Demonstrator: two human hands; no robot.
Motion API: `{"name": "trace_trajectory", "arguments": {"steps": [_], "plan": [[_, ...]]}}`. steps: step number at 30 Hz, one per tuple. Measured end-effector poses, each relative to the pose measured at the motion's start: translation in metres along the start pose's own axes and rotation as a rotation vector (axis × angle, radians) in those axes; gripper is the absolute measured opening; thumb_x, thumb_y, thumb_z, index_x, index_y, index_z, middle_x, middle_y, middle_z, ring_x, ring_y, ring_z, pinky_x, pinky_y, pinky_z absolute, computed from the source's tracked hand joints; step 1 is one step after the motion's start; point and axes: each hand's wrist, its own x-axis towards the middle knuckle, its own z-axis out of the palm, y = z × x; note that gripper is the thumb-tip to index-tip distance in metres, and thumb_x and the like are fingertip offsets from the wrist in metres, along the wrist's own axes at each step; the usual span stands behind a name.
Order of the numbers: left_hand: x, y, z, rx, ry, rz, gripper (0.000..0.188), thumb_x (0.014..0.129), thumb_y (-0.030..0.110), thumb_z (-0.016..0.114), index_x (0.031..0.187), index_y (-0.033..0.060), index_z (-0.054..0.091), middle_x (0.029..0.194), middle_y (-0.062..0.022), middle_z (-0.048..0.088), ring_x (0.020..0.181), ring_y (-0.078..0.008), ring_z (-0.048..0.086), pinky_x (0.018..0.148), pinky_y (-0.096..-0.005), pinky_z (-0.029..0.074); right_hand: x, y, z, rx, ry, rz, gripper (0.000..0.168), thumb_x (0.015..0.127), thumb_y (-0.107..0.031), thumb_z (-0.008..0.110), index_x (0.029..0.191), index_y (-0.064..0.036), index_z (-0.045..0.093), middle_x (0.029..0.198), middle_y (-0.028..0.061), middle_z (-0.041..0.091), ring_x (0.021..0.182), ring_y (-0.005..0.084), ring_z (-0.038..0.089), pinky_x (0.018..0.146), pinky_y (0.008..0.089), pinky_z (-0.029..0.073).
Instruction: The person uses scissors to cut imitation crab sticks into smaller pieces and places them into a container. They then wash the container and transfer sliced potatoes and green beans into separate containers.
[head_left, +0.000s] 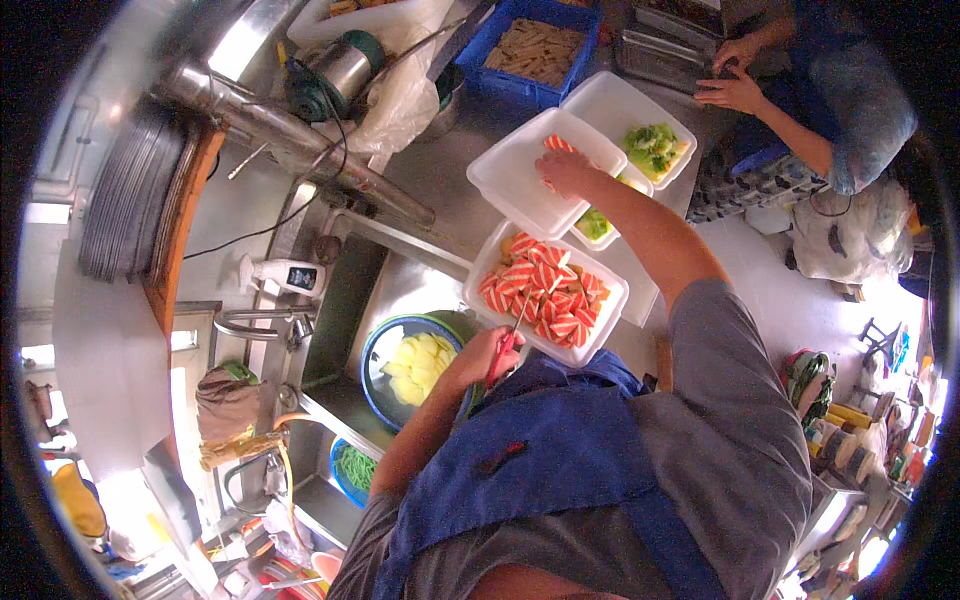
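Observation:
My left hand is closed around the red handle of a pair of scissors, whose blade points over a white plastic tub. Red-and-white striped food pieces, several of them, fill that tub near my apron. Farther forward, my right hand reaches into a second white tub, its fingers at striped pieces; whether they grip one is hidden. Behind and beside this tub, a third white tub holds chopped green leaves. More leaves show in a container under my right forearm.
At left, a sink holds a bowl of pale yellow slices; green beans lie in a blue basket. A blue crate stands at the back. Another person's hands are at upper right, near metal trays.

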Motion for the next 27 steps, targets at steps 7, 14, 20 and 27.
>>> {"name": "trace_trajectory", "arguments": {"steps": [7, 14, 20, 27], "plan": [[0.009, -0.007, -0.004, 0.048, -0.009, 0.016, 0.032, 0.079, 0.018, 0.071, 0.104, 0.0018, 0.061, 0.079, -0.0125, 0.065, 0.073, -0.0239, 0.064, 0.070, -0.0352, 0.051, 0.005, 0.010, -0.012, 0.094, 0.046, -0.048, 0.035, 0.071, -0.012, 0.072, 0.104, -0.009, 0.060, 0.104, 0.0127, 0.062, 0.104, 0.0323, 0.062, 0.084, 0.0460, 0.053], [0.009, -0.017, -0.004, 0.024, 0.022, -0.012, 0.032, 0.079, 0.019, 0.071, 0.106, 0.0040, 0.061, 0.080, -0.0110, 0.065, 0.074, -0.0238, 0.064, 0.071, -0.0349, 0.051, -0.008, 0.031, -0.027, 0.633, 0.212, 0.214, 0.024, 0.080, -0.009, 0.069, 0.103, -0.007, 0.064, 0.097, 0.0079, 0.067, 0.096, 0.0229, 0.066, 0.081, 0.0351, 0.054], [0.003, -0.007, -0.005, 0.016, -0.060, 0.009, 0.034, 0.087, 0.024, 0.065, 0.114, 0.0051, 0.057, 0.074, -0.0040, 0.059, 0.069, -0.0145, 0.057, 0.066, -0.0319, 0.048, -0.114, -0.016, -0.060, 1.357, 0.823, 0.650, 0.030, 0.093, -0.013, 0.063, 0.122, -0.003, 0.060, 0.097, 0.0052, 0.069, 0.077, 0.0101, 0.061, 0.062, 0.0243, 0.048], [0.005, 0.012, 0.009, 0.204, -0.201, 0.109, 0.048, 0.089, 0.029, 0.061, 0.128, 0.0058, 0.047, 0.089, -0.0186, 0.063, 0.082, -0.0378, 0.065, 0.072, -0.0452, 0.050, -0.210, -0.154, -0.003, 2.323, 0.429, 0.968, 0.025, 0.097, -0.012, 0.058, 0.114, 0.004, 0.048, 0.100, 0.0145, 0.060, 0.083, 0.0271, 0.068, 0.074, 0.0355, 0.062]]}}
